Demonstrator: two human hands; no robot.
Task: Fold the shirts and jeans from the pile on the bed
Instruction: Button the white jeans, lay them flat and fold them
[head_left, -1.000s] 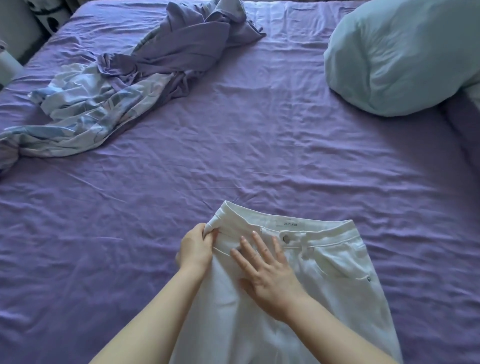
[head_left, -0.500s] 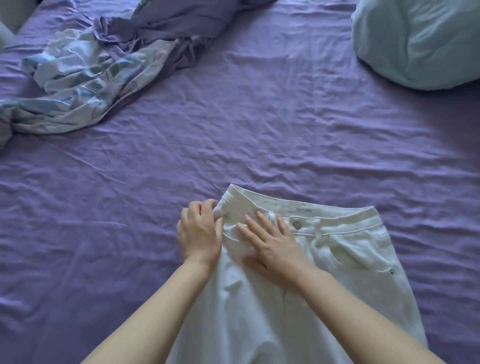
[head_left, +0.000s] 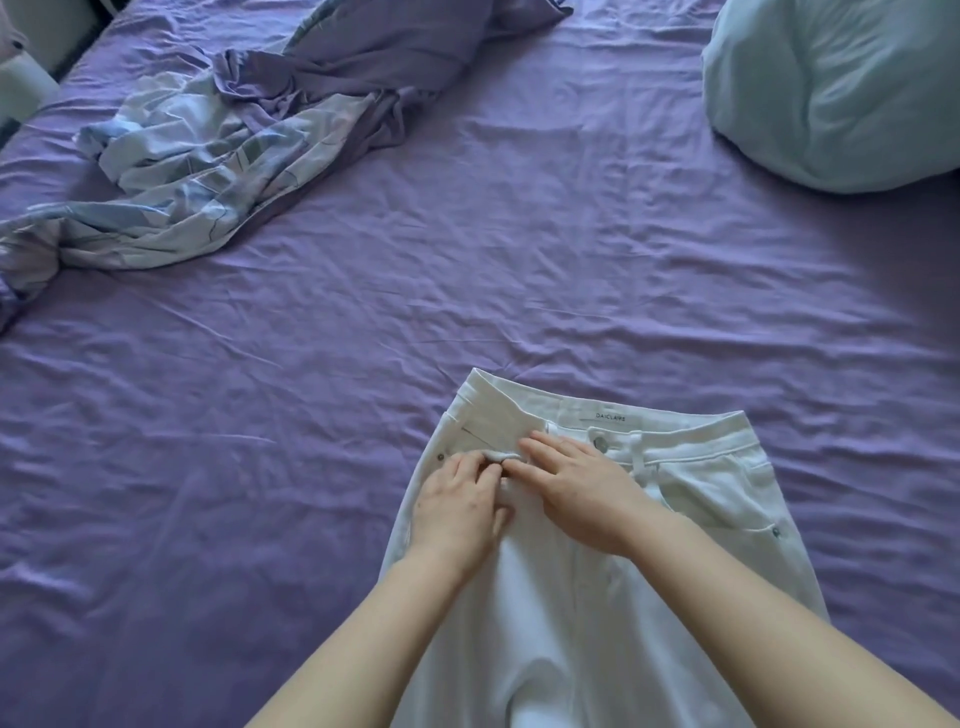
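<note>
White jeans (head_left: 717, 499) lie front side up on the purple bed sheet (head_left: 519, 260), waistband away from me, the legs running off the bottom edge. My left hand (head_left: 457, 504) pinches a small fold of the jeans' fabric just below the left front pocket. My right hand (head_left: 576, 488) lies flat beside it, straight fingers pressing the cloth near the fly. At the far left sits the pile: a crumpled pale blue patterned shirt (head_left: 197, 171) with a purple garment (head_left: 374, 57) tangled over it.
A light blue pillow (head_left: 841, 88) fills the far right corner. The bed's left edge runs along the top left, with a white object (head_left: 21, 88) beyond it. Wrinkled purple sheet stretches between the jeans and the pile.
My left hand left the waistband's left corner and moved inward to pinch fabric by the pocket. My right hand stayed pressing near the fly. The view shifted slightly.
</note>
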